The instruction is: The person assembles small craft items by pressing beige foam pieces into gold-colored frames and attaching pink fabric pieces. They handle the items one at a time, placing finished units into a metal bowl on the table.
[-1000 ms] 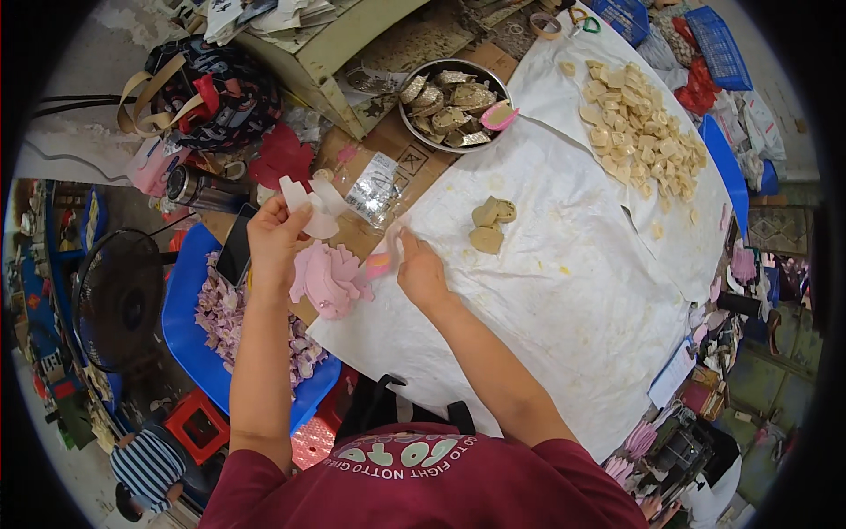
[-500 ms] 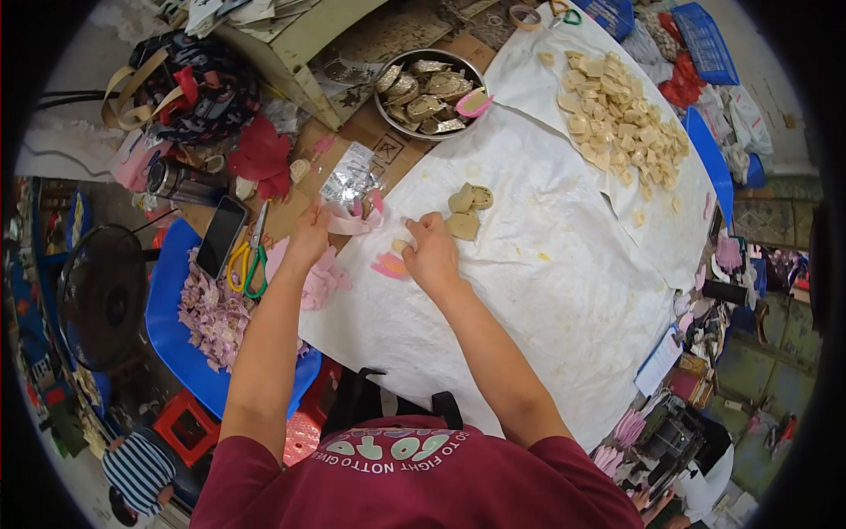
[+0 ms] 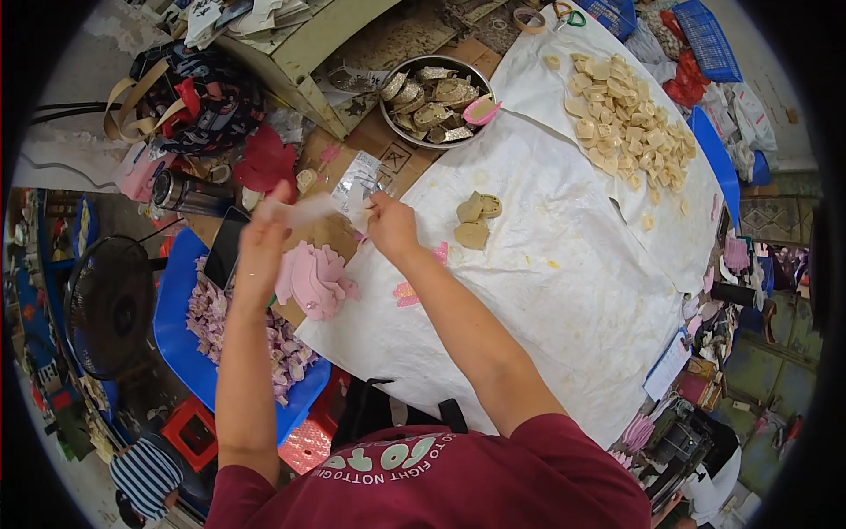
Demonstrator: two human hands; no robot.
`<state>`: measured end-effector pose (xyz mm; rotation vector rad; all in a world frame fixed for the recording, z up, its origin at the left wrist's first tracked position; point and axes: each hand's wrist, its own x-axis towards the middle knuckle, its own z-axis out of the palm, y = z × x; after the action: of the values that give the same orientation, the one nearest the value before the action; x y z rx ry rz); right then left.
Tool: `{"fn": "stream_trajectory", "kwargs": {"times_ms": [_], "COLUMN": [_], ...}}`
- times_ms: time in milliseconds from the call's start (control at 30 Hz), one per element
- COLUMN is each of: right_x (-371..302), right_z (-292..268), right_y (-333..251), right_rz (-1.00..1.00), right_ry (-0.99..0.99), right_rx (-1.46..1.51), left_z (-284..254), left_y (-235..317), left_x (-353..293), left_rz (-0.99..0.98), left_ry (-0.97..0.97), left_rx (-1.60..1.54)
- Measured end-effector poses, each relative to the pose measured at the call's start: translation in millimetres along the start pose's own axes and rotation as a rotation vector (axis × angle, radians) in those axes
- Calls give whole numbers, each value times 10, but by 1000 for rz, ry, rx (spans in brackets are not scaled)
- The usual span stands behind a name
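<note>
My left hand [image 3: 266, 231], blurred by motion, is closed on one end of a pale strip [image 3: 310, 210]. The strip stretches toward my right hand [image 3: 392, 227], whose fingers are pinched beside a crinkled silver sheet [image 3: 357, 181]; what they grip is mostly hidden. Below and between the hands lies a stack of pink cut pieces [image 3: 313, 280]. Pink-and-yellow pieces [image 3: 406, 294] rest on the white cloth [image 3: 546, 317], partly behind my right forearm. Farther right on the cloth sit a few small beige shaped pieces [image 3: 473, 233].
A metal bowl [image 3: 384, 106] of glittery shaped pieces stands at the back. At far right is a heap of beige pieces [image 3: 627, 132]. A blue tray [image 3: 167, 304] of purplish scraps, a phone [image 3: 229, 242] and a thermos [image 3: 189, 192] are at left. A person in stripes [image 3: 145, 476] is at lower left.
Both hands have moved left and slightly away from me. The pale strip is now stretched out from my left hand. The pink pieces under my right hand are more exposed.
</note>
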<state>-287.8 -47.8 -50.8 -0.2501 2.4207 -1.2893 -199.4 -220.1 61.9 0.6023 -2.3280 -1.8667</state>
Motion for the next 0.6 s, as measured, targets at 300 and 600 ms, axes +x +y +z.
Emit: {"fn": "stream_trajectory", "kwargs": {"times_ms": [300,600], "right_x": [-59,-365], "right_z": [-237,-1639], "right_y": [-37,684], "right_rz": [-108,-528], "right_ry": [128,105], "right_rx": [120,-682], "left_z": [178,1152], "left_y": [231,17], "left_x": [-17,-95], "left_rz": [-194,-404], "left_ry": [158,-152], "left_rx": [-1054,-1137]}}
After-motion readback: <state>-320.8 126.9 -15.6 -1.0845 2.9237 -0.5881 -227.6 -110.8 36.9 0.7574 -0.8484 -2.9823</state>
